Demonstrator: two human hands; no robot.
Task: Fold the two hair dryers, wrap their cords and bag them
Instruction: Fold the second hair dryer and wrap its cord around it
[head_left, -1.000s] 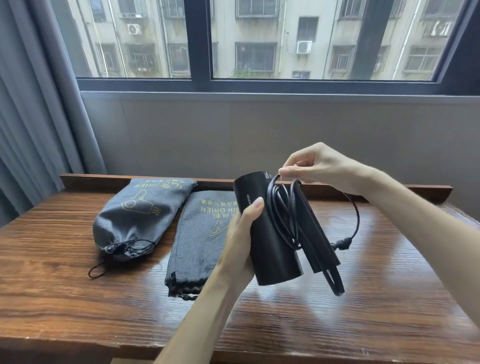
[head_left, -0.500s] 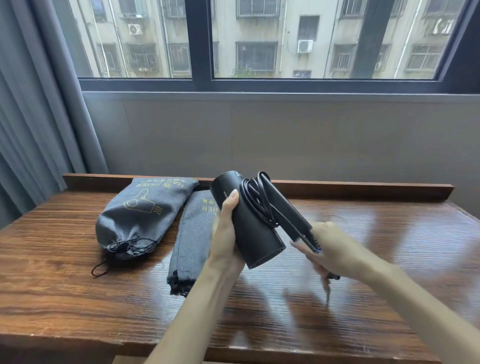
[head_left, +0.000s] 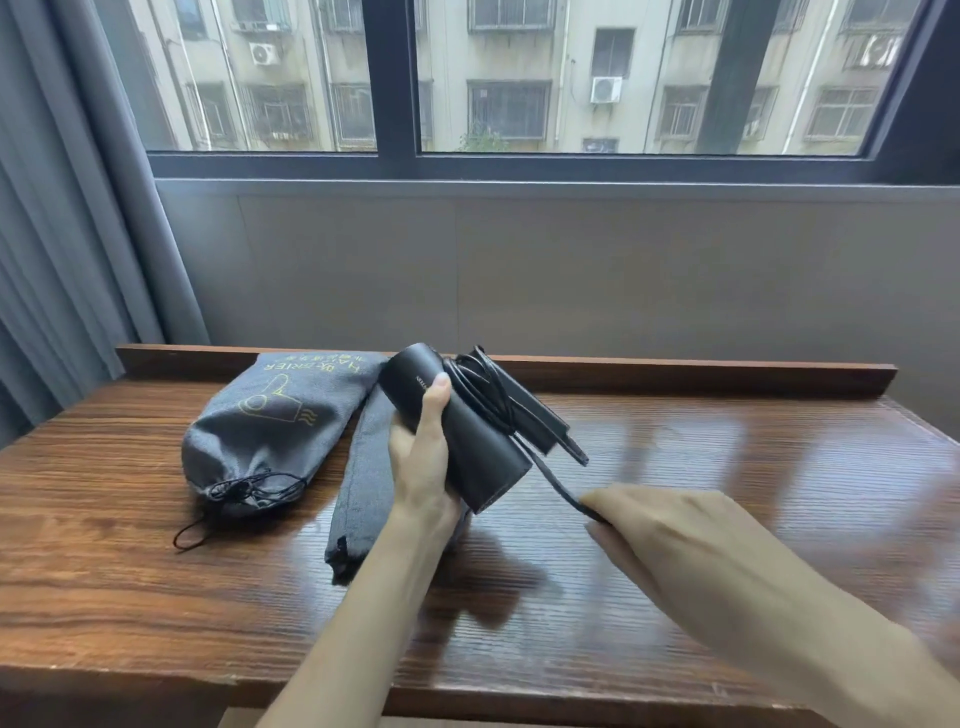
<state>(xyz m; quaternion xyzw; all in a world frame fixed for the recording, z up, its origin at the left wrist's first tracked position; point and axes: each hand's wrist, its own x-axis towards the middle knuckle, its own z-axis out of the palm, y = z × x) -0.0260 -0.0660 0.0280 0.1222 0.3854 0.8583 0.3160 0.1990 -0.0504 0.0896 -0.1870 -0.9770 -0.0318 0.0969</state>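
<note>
My left hand (head_left: 423, 462) grips a folded black hair dryer (head_left: 480, 460) by its barrel, above the table's middle. Several turns of its black cord (head_left: 480, 387) wrap the barrel and the folded handle. My right hand (head_left: 670, 540) pinches the loose end of that cord low and to the right of the dryer, and is blurred. A full grey drawstring bag (head_left: 270, 431) with a yellow dryer print lies at the back left, its mouth drawn shut. A flat, empty grey bag (head_left: 363, 478) lies beside it, partly hidden behind my left hand.
The wooden table (head_left: 156, 587) has a raised ledge (head_left: 727, 371) along its back edge under a window. A grey curtain (head_left: 62, 234) hangs at the left. The full bag's black drawstring (head_left: 200, 530) trails toward the front.
My right hand came down from the top of the dryer to its lower right, pulling the cord end. The dryer tilted and moved left and away in my left hand.
</note>
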